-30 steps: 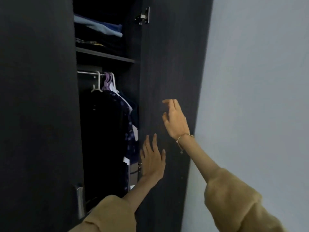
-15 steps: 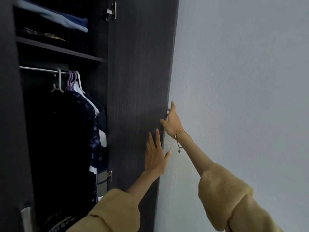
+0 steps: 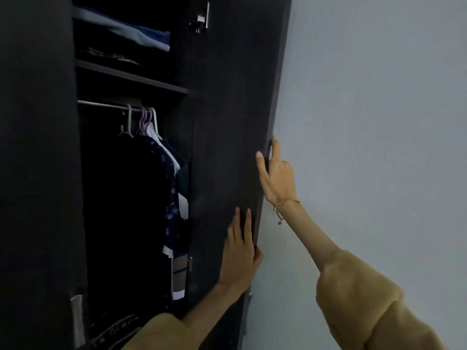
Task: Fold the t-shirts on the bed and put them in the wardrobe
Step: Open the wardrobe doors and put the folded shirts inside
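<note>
Near, bottom of frame: two tan sleeves [image 3: 358, 299] reach up toward the wardrobe.

Left hand [image 3: 240, 253], lower centre: palm flat on the inner face of the open wardrobe door [image 3: 227, 122], fingers straight and pointing up, thumb at the door's edge. Grip wide, holding nothing.

Right hand [image 3: 276, 178], centre right, a thin bracelet [image 3: 285, 203] on the wrist: thumb on the door's face, fingers curled round its free edge. Grip narrow, holding the door.

Door stands open against a pale wall [image 3: 379, 122] filling the right half of the frame. Hinge [image 3: 201, 20] at the top.

Farther in, left of centre: wardrobe [image 3: 38, 173] interior, dark. A rail [image 3: 101, 104] with hangers [image 3: 141, 120]; hanging clothes [image 3: 171, 198], dark and patterned.

Upper left: shelf [image 3: 131, 77] with folded t-shirts [image 3: 131, 31], blue ones on top of darker pieces.
</note>
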Available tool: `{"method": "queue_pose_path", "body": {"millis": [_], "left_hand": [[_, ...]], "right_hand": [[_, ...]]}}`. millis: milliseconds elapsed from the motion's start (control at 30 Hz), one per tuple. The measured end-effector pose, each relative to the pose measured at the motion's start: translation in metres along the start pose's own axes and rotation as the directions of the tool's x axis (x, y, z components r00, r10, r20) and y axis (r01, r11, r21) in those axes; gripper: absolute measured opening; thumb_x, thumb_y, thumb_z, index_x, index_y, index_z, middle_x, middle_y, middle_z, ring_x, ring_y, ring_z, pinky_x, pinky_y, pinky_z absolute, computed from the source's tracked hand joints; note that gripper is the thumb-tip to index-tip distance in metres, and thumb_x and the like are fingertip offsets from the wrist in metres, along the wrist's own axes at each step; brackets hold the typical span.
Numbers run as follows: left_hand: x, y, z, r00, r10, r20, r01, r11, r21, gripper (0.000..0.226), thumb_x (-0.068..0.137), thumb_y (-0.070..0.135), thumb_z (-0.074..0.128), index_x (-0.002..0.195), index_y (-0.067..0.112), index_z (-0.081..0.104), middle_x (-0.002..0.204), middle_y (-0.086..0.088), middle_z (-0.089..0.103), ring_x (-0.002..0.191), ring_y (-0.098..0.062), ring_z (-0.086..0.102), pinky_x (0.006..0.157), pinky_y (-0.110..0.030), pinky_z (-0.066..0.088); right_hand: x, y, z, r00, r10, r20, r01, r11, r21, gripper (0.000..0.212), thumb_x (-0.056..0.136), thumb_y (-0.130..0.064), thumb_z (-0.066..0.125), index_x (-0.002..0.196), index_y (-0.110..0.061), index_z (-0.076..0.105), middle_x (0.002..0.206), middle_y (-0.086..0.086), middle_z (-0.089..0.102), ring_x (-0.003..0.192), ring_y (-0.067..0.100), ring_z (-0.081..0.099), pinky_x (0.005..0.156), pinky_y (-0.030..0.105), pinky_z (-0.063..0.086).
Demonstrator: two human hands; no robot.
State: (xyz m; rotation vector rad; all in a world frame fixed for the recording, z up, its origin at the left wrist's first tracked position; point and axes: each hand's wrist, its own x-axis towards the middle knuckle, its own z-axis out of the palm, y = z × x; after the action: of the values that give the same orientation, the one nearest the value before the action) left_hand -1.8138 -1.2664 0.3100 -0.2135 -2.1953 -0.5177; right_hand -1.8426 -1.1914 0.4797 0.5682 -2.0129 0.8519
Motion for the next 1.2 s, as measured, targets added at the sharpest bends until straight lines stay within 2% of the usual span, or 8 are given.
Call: {"method": "queue_pose_path", "body": {"millis": [133, 333, 467, 667, 833, 933, 1000, 1200], "left_hand": [[-0.02, -0.029, -0.038, 0.992, 0.095, -0.08, -0.089, 0.993, 0.071, 0.103, 0.074, 0.028, 0.06, 0.15, 0.007, -0.006, 0.149, -0.017, 0.032, 0.122, -0.024, 0.051, 0.093, -0.028, 0.051], [-0.049, -0.087, -0.099, 1.0, -0.006, 0.004, 0.005, 0.977, 0.214, 0.076, 0.084, 0.034, 0.039, 0.148, -0.001, 0.015, 0.12, -0.008, 0.061, 0.104, -0.011, 0.057, 0.087, -0.017, 0.049], [-0.063, -0.11, -0.135, 0.985, -0.17, -0.001, 0.17, 0.981, 0.091, 0.06, 0.09, 0.042, 0.014, 0.144, 0.034, -0.011, 0.147, -0.007, 0.038, 0.129, -0.014, 0.043, 0.103, -0.018, 0.035], [-0.058, -0.175, -0.164, 0.961, -0.259, -0.098, 0.276, 0.928, 0.252, 0.061, 0.096, 0.022, 0.05, 0.147, 0.002, 0.023, 0.147, -0.009, 0.041, 0.131, -0.012, 0.045, 0.11, -0.018, 0.019], [-0.054, -0.208, -0.168, 0.97, -0.228, -0.079, 0.241, 0.891, 0.385, 0.061, 0.074, 0.031, 0.077, 0.126, 0.005, 0.059, 0.109, -0.004, 0.069, 0.09, -0.007, 0.069, 0.079, -0.018, 0.053], [-0.059, -0.22, -0.171, 0.974, -0.199, -0.106, 0.225, 0.893, 0.391, 0.051, 0.09, 0.032, 0.054, 0.134, 0.007, 0.047, 0.105, -0.002, 0.066, 0.085, -0.008, 0.065, 0.071, -0.017, 0.054], [-0.062, -0.237, -0.172, 0.969, -0.226, -0.105, 0.248, 0.838, 0.485, 0.06, 0.088, 0.034, 0.036, 0.142, 0.007, 0.031, 0.124, -0.007, 0.055, 0.108, -0.016, 0.056, 0.091, -0.033, 0.051], [-0.062, -0.283, -0.17, 0.991, -0.117, -0.063, 0.126, 0.677, 0.726, 0.071, 0.092, 0.04, 0.029, 0.151, 0.01, 0.004, 0.158, -0.008, 0.008, 0.145, -0.022, 0.008, 0.112, -0.058, 0.007]], "right_hand": [[-0.007, -0.037, 0.01, 0.97, -0.218, -0.105, 0.216, 0.976, -0.024, 0.061, 0.095, -0.04, 0.04, 0.146, -0.01, 0.025, 0.067, 0.006, 0.06, 0.054, 0.02, 0.055, 0.051, 0.031, 0.046], [0.017, -0.121, 0.047, 0.928, -0.357, -0.109, 0.372, 0.911, 0.176, 0.071, 0.094, -0.02, 0.046, 0.149, -0.002, 0.004, 0.153, 0.013, 0.023, 0.129, 0.013, 0.037, 0.088, -0.003, 0.03], [0.013, -0.161, 0.094, 0.924, -0.362, -0.122, 0.38, 0.904, 0.195, 0.072, 0.092, -0.009, 0.046, 0.148, 0.001, 0.001, 0.158, 0.011, 0.002, 0.141, 0.011, 0.011, 0.093, -0.011, 0.01], [0.017, -0.219, 0.157, 0.937, -0.336, -0.098, 0.339, 0.941, 0.005, 0.073, 0.097, -0.018, 0.045, 0.148, -0.003, -0.004, 0.158, 0.012, -0.003, 0.146, 0.022, 0.003, 0.116, 0.03, 0.022], [0.02, -0.23, 0.189, 0.934, -0.346, -0.085, 0.343, 0.938, -0.042, 0.067, 0.1, -0.029, 0.036, 0.148, -0.006, -0.004, 0.158, 0.012, 0.001, 0.146, 0.024, 0.006, 0.113, 0.04, 0.03], [0.024, -0.234, 0.204, 0.938, -0.333, -0.095, 0.328, 0.943, -0.062, 0.063, 0.098, -0.03, 0.031, 0.149, -0.007, 0.001, 0.158, 0.012, 0.005, 0.145, 0.025, 0.01, 0.113, 0.04, 0.03], [0.026, -0.237, 0.215, 0.938, -0.331, -0.103, 0.325, 0.943, -0.072, 0.061, 0.097, -0.03, 0.03, 0.149, -0.006, 0.009, 0.157, 0.013, 0.012, 0.144, 0.026, 0.016, 0.11, 0.042, 0.033], [0.034, -0.24, 0.247, 0.938, -0.324, -0.123, 0.32, 0.946, -0.05, 0.056, 0.098, -0.03, 0.026, 0.148, -0.008, 0.015, 0.154, 0.012, 0.023, 0.141, 0.027, 0.025, 0.107, 0.052, 0.034]]}}
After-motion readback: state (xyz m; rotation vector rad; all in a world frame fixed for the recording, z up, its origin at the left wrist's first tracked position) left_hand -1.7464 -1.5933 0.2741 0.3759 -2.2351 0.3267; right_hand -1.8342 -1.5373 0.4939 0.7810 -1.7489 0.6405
